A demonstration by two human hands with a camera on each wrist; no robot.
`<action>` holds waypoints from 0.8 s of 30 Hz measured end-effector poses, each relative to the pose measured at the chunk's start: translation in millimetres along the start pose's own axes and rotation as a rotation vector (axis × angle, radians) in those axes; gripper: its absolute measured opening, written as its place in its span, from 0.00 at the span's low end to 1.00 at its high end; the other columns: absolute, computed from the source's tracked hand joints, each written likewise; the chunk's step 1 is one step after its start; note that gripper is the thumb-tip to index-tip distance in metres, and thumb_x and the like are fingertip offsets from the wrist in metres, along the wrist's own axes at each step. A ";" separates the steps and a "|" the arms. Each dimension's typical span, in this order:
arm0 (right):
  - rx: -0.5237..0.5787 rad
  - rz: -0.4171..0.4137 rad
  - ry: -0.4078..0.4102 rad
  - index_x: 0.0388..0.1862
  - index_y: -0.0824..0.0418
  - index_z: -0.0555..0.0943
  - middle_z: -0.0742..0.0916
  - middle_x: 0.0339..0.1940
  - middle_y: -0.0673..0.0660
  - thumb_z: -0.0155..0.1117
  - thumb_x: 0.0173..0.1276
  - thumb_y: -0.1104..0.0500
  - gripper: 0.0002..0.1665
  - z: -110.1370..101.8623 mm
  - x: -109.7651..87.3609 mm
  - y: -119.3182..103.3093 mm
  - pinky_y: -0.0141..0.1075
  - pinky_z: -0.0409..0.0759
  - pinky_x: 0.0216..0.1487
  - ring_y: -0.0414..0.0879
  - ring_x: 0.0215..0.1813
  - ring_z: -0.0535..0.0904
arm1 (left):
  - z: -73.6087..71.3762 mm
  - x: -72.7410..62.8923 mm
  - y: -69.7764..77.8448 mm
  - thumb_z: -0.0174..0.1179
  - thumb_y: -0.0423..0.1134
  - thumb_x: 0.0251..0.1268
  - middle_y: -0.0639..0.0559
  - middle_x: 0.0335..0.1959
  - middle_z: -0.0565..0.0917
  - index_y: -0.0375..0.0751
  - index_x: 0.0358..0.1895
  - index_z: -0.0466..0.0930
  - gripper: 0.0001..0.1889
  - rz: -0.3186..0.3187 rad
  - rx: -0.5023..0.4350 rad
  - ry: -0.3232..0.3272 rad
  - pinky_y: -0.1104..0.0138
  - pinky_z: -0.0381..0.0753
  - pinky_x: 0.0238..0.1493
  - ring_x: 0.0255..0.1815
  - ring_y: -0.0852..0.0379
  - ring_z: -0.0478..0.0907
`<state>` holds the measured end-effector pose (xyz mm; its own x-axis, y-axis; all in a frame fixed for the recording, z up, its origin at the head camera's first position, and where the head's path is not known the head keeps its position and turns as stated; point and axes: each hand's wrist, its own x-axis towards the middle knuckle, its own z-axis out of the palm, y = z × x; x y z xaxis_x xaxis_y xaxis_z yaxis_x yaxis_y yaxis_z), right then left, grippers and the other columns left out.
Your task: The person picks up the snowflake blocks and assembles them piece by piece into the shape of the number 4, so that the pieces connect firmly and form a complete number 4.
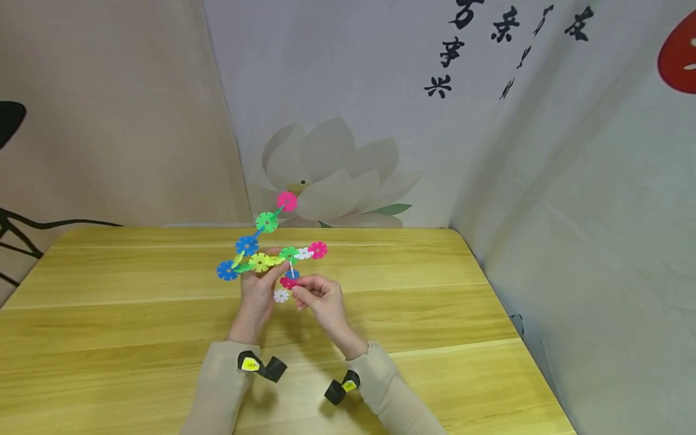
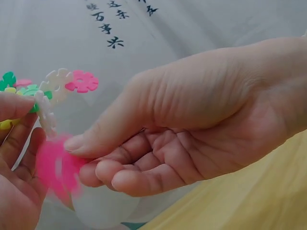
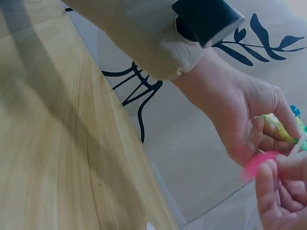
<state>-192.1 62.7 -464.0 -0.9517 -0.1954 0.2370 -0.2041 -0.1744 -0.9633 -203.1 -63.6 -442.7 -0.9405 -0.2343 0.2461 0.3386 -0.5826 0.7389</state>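
A branching chain of interlocking flower-shaped plastic discs (image 1: pixel 247 245) in pink, green, blue, yellow and white is held up above the table. My left hand (image 1: pixel 257 299) grips its middle, with the thumb by a green disc (image 1: pixel 289 254). A white disc (image 2: pixel 45 114) hangs edge-on from that part. My right hand (image 1: pixel 324 302) pinches a pink disc (image 2: pixel 57 165) between thumb and fingers, at the lower end of the white disc. A blue disc (image 1: pixel 292 274) shows just behind the pink one. Whether pink and white are joined is unclear because the pink disc is blurred.
Below the hands, a white disc (image 1: pixel 281 295) shows near the left palm; whether it lies on the wooden table (image 1: pixel 136 338) cannot be told. A printed curtain (image 1: pixel 348 90) hangs behind the table. Both wrists carry black cameras (image 1: pixel 276 369).
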 end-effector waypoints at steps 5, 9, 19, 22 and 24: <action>0.016 -0.003 -0.029 0.35 0.84 0.76 0.81 0.27 0.75 0.60 0.63 0.73 0.09 0.8 1.9 3.1 0.26 0.81 0.25 0.37 0.23 0.78 | -3.3 1.7 1.4 0.53 0.12 0.52 0.55 0.32 0.82 0.41 0.33 0.81 0.18 0.010 -0.007 -0.014 0.74 0.80 0.37 0.34 0.62 0.77; 0.000 0.020 -0.026 0.34 0.83 0.77 0.82 0.25 0.71 0.60 0.62 0.73 0.09 1.9 2.9 4.6 0.26 0.81 0.24 0.37 0.22 0.78 | -5.4 2.5 1.2 0.54 0.14 0.53 0.54 0.31 0.82 0.40 0.33 0.81 0.16 -0.004 -0.036 0.017 0.73 0.81 0.37 0.31 0.61 0.78; -0.461 0.182 -0.312 0.38 0.71 0.83 0.86 0.36 0.62 0.67 0.57 0.69 0.09 16.0 13.5 34.6 0.24 0.80 0.35 0.39 0.34 0.80 | -17.2 9.2 6.9 0.59 0.19 0.56 0.51 0.30 0.85 0.39 0.37 0.83 0.12 -0.023 -0.079 0.076 0.72 0.83 0.35 0.29 0.61 0.80; -0.646 0.183 -0.442 0.41 0.66 0.84 0.87 0.35 0.55 0.69 0.57 0.66 0.11 24.7 16.3 44.1 0.21 0.77 0.35 0.33 0.33 0.77 | -22.9 11.3 8.8 0.60 0.20 0.56 0.51 0.32 0.85 0.38 0.39 0.84 0.12 -0.010 -0.071 0.054 0.72 0.83 0.35 0.29 0.60 0.80; -0.748 0.159 -0.514 0.43 0.64 0.84 0.87 0.35 0.52 0.69 0.57 0.64 0.14 30.3 18.3 48.0 0.19 0.76 0.34 0.31 0.33 0.76 | -26.9 12.2 10.5 0.58 0.18 0.56 0.51 0.34 0.85 0.37 0.40 0.84 0.13 -0.015 -0.067 0.055 0.71 0.84 0.35 0.30 0.60 0.81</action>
<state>-212.3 21.4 -502.1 -0.7986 -0.5997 -0.0514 -0.3450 0.5261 -0.7773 -210.2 -93.5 -448.8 -0.9431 -0.2664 0.1990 0.3272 -0.6368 0.6981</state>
